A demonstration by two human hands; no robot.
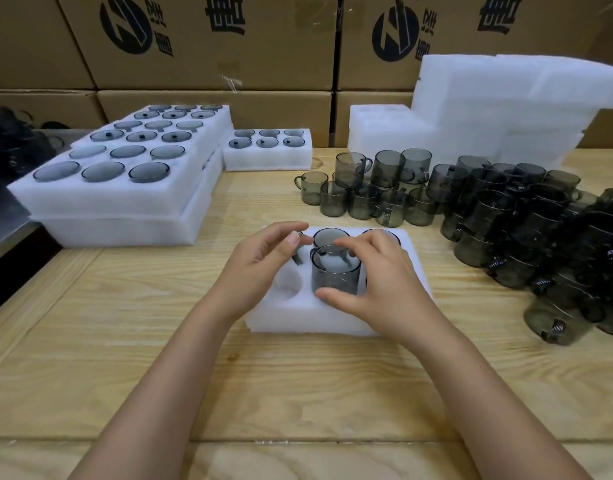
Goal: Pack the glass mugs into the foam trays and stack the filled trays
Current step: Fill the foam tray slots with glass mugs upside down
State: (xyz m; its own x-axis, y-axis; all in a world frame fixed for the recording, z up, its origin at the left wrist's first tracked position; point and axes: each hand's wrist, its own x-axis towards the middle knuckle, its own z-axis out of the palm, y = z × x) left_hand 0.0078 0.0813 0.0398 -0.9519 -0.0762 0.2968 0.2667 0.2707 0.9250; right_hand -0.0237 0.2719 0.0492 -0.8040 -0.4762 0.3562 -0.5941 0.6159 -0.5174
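A white foam tray [291, 317] lies on the wooden table in front of me. A smoky glass mug [334, 277] stands partly sunk in its front middle hole. My right hand [374, 282] grips this mug, fingers on the far rim and thumb on the near side. My left hand [263, 261] hovers over the tray's left side, fingers curled, thumb and fingertips pinching the handle of a mug seated in the back left hole. Two more mugs [329, 236] sit in the back holes. The front left hole [288, 284] holds nothing.
Loose mugs [374, 192] crowd the table's right side, piled toward the edge. Filled foam trays [125, 168] are stacked at the left, one more filled tray [267, 148] behind. Unfilled foam [488, 109] is heaped at the back right. Cardboard boxes [211, 46] line the rear.
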